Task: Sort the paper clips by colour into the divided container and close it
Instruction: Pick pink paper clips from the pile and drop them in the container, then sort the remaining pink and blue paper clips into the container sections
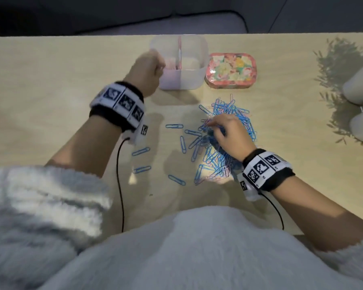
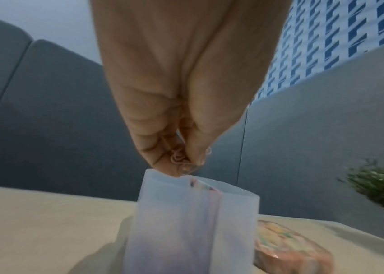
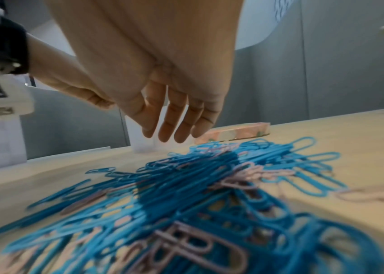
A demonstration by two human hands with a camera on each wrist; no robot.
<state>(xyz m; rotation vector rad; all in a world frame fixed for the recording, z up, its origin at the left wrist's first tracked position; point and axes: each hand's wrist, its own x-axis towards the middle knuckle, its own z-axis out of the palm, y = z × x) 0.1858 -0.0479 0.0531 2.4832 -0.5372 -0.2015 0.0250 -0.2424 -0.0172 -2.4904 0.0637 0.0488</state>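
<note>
A: Nearest us, what is on the pale wooden tabletop [image 1: 50,84]?

B: A tangled heap of thin blue and pink wire paper clips [image 1: 220,147], with a few blue strays lying flat just to its left. The right hand [image 1: 226,132] is on top of the heap. In the right wrist view its fingers [image 3: 174,118] hang straight and slightly spread, so that grip is wide and holds nothing I can make out.

A: How will those clips handle?

B: Light, springy and slick, I'd judge, and they hook into one another. A flat one gives little to pinch, so I'd take a clip by a rounded end that stands proud of the heap and lift slowly, since neighbours may trail along.

A: And farther out?

B: The left hand [image 1: 147,70] hovers at the left rim of the translucent white plastic divided container [image 1: 189,80], its grip narrow, fingertips [image 2: 162,159] pinching some pink paper clips [image 2: 177,157] just above the left compartment. That compartment looks pinkish inside, though I can't count what lies in it.

A: The lid?

B: The floral pink rounded lid [image 1: 231,70] lies flat just right of the container, off it. It looks rigid and easy to take by its long edges.
</note>
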